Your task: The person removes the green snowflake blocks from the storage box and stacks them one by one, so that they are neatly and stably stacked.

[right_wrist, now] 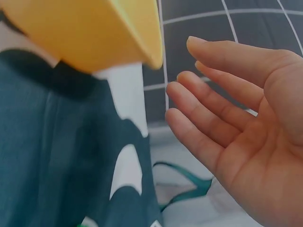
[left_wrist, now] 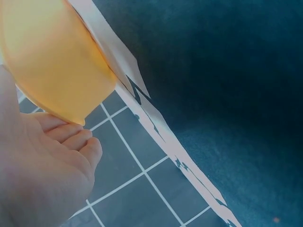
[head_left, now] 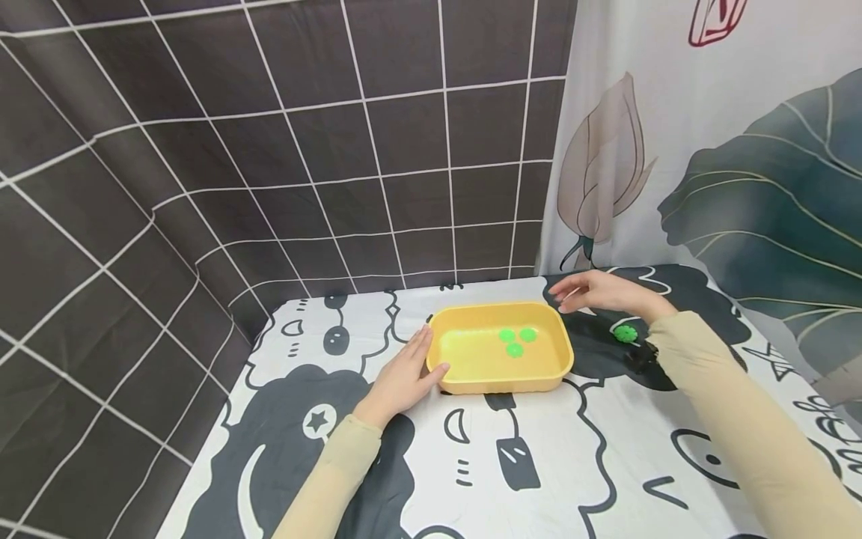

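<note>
Tray near the far edge, a hand at each end

The yellow tray stands flat on a white cloth covered in large black and grey cartoon drawings: round cloud shapes, small smiling mouths, sunglasses and a star. The cloth lies slightly rumpled, and its far edge runs just behind the tray. Past that edge rises a dark backdrop crossed by white lines like tiling; it wraps round to the left, where folds bend the lines. On the right hangs a pale curtain printed with a brown bud, a big blue-green leaf and, near the top, a red mark.

Three green pieces lie close together in the tray, right of its middle. A fourth piece is outside, on a black part of the print beneath the right forearm.

The left hand rests against the tray's left end, fingers extended along the wall and thumb spread toward the near corner. The right hand is loosely opened beside the far right corner, apart from the tray and holding nothing. Both sleeves are beige.
</note>
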`<state>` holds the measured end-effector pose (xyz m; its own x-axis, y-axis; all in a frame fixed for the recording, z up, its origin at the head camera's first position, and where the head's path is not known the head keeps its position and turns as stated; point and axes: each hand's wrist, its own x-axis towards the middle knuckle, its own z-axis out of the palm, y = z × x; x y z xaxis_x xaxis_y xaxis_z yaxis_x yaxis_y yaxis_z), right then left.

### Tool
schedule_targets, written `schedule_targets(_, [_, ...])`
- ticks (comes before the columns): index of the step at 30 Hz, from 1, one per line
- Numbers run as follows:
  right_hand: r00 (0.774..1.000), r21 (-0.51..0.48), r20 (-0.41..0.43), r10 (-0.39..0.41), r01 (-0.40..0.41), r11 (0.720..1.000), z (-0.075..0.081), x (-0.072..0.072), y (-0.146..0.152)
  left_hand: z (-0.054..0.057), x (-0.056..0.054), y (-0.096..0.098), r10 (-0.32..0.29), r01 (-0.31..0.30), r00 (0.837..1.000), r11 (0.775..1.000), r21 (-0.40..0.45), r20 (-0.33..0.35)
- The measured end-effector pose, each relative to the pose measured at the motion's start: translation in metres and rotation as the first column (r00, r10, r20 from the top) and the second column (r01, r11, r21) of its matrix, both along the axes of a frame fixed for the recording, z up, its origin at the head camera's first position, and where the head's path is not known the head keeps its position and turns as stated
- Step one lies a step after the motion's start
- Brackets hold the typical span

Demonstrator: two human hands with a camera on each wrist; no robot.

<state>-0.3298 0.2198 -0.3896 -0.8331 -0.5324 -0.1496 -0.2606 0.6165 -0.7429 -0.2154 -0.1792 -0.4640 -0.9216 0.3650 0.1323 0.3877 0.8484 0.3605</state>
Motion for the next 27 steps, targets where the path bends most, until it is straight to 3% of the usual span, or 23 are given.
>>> schedule_targets(10, [0.987,0.061,-0.074,0.141,-0.136,0.989,0.021,-0.010,-0.042,-0.002,-0.001,-0.001,0.004,-0.004,1.000,1.000,-0.001,-0.007])
schedule_targets(14, [0.980,0.093,-0.063,0.187,-0.181,0.979,0.026,-0.012,-0.062,-0.002,-0.001,-0.001,0.006,-0.006,1.000,1.000,-0.003,-0.002])
schedule_targets(22, [0.939,0.221,-0.030,0.343,-0.328,0.919,0.021,-0.018,-0.094,-0.003,0.000,-0.001,0.007,-0.007,1.000,1.000,-0.002,0.017])
schedule_targets(27, [0.926,0.275,-0.018,0.376,-0.357,0.893,0.019,-0.019,-0.103,-0.002,-0.001,-0.001,0.004,-0.004,1.000,1.000,-0.003,0.020])
